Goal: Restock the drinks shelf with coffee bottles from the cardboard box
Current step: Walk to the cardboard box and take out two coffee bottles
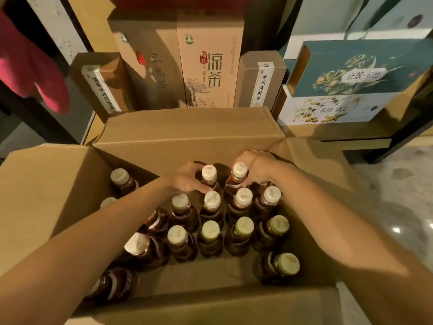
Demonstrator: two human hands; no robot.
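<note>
The left hand [188,178] curls its fingers round the neck of one coffee bottle [209,172] in the far row of the cardboard box [187,134]. The right hand [257,168] wraps the neck of the neighbouring bottle [240,170] the same way. Both grip just under the cap, probably because the necks are the only part standing free of the pack, and taking one in each hand would halve the trips. Neither bottle looks lifted clear yet. The other bottles [244,227] stand upright in loose rows, though a few at the near left lean over. They are dark brown, with pale cream caps and a label band at the shoulder. The box sits open on the floor [398,195], right before the low shelf [356,140] that holds tea cartons [209,59].
</note>
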